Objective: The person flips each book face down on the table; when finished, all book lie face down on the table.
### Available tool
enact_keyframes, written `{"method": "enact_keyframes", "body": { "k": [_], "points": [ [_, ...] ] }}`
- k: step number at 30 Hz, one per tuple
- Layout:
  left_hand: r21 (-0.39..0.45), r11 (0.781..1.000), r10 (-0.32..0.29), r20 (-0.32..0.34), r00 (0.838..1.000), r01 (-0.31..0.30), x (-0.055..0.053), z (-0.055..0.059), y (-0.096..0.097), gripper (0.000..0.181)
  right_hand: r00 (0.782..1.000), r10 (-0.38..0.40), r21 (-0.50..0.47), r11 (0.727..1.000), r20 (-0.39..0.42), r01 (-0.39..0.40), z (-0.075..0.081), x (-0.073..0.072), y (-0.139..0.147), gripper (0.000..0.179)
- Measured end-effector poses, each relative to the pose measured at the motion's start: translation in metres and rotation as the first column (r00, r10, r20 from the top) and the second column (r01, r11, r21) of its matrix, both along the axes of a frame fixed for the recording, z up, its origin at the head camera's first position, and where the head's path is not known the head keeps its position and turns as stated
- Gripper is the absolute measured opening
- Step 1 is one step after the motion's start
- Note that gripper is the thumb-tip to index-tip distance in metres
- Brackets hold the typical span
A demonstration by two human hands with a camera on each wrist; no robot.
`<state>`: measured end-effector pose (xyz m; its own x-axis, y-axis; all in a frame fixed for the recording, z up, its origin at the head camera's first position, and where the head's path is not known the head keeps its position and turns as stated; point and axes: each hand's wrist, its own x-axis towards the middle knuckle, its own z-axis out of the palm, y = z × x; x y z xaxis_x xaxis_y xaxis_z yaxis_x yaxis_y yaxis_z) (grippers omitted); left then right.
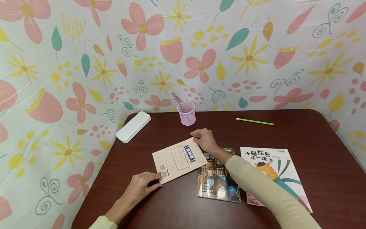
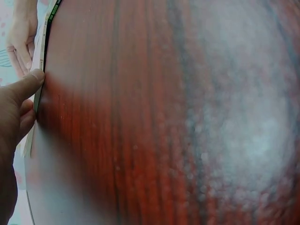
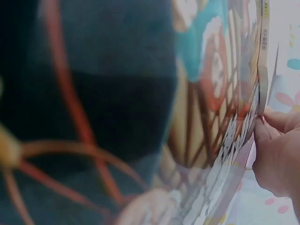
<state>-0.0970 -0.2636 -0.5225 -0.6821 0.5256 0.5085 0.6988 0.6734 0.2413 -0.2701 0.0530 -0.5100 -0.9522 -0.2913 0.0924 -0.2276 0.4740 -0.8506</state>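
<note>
A cream book [image 1: 178,162] lies slanted with its barcoded back cover up, its right end overlapping a dark comic-style book [image 1: 217,184]. My left hand [image 1: 143,186] pinches it at the lower left corner. The left wrist view has that thumb [image 2: 29,85] on the book's thin edge. At the upper right corner my right hand [image 1: 206,140] grips the same book, fingers bent over the edge. Colourful cover art fills most of the right wrist view, with my right fingertips [image 3: 262,124] at the spine. My right forearm hides part of the dark book.
A white picture book [image 1: 286,165] with a cat on its cover lies at the right, partly under my right sleeve. Toward the back stand a white case [image 1: 133,127] and a pink pen cup [image 1: 187,119] holding a pencil. A green pencil [image 1: 254,121] lies at the back right.
</note>
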Motion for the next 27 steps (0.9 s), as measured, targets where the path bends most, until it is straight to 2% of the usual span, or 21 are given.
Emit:
{"method": "enact_keyframes", "body": {
  "k": [4,9,14,17,19,22,25,27],
  "points": [
    [-0.001,0.999,-0.037,-0.024,0.999,0.037,-0.001,0.000,0.001,0.034,1.000,0.021,0.055,0.998,0.003,-0.021,0.005,0.002,0.001,0.034],
    [0.006,1.000,-0.025,-0.005,1.000,0.025,-0.005,0.001,0.000,0.031,0.993,0.114,0.093,0.989,0.030,-0.116,0.013,0.004,0.005,0.046],
    [0.064,0.998,0.000,0.069,0.998,-0.004,-0.013,0.010,-0.001,0.024,0.979,0.197,0.121,0.972,0.059,-0.203,0.023,0.014,0.010,0.069],
    [0.159,0.987,-0.008,0.183,0.983,-0.021,-0.019,0.019,-0.002,0.028,0.972,0.224,0.125,0.965,0.070,-0.231,0.028,0.025,0.014,0.084],
    [0.233,0.972,-0.028,0.285,0.958,-0.041,-0.025,0.025,-0.004,0.037,0.968,0.236,0.118,0.962,0.078,-0.245,0.030,0.032,0.016,0.094],
    [0.318,0.945,-0.071,0.429,0.901,-0.078,-0.033,0.033,-0.008,0.051,0.967,0.243,0.092,0.964,0.074,-0.250,0.031,0.043,0.019,0.107],
    [0.342,0.933,-0.094,0.532,0.841,-0.112,-0.041,0.039,-0.011,0.062,0.968,0.241,0.077,0.966,0.068,-0.246,0.030,0.054,0.023,0.118],
    [0.339,0.934,-0.106,0.571,0.814,-0.116,-0.046,0.041,-0.012,0.067,0.971,0.234,0.077,0.968,0.054,-0.238,0.028,0.062,0.026,0.122]
  ]
}}
